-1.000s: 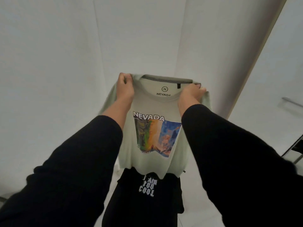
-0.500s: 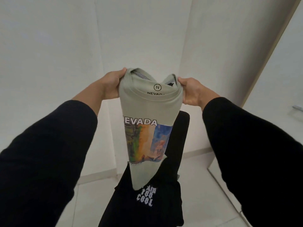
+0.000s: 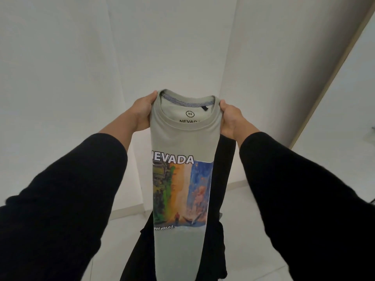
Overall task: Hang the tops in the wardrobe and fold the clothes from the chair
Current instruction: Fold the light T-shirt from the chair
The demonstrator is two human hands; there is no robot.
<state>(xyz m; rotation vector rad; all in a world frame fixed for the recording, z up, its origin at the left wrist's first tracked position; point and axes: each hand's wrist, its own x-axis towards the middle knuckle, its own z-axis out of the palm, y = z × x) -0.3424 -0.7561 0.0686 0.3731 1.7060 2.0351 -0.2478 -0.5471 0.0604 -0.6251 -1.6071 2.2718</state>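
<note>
left hand (image 3: 143, 112): grip closed on the left edge of the grey-green t-shirt (image 3: 183, 142) just below the collar; thumb on the near face, fingers hidden behind the cloth.
right hand (image 3: 230, 118): grip closed on the right edge of the same shirt at the same height; thumb tip shows at the collar, the other fingers are behind the fabric.
t-shirt: held up in the air between the two hands, in front of the chest, its sides turned back so it hangs as one narrow strip; print faces the camera, with "nevada" over a colourful picture.
collar (image 3: 187, 98): uppermost, round, open toward the camera, with a label inside.
black garment (image 3: 220, 240): hangs behind and below the shirt, showing on both sides of it; what it rests on cannot be told.
sleeves (image 3: 67, 199): black, one on each arm, pushed up short of the wrists.
floor (image 3: 251, 250): pale tiles under everything.
walls (image 3: 60, 78): plain white, meeting in a corner behind the shirt.
count: two hands, one grey-green shirt, one black garment.
</note>
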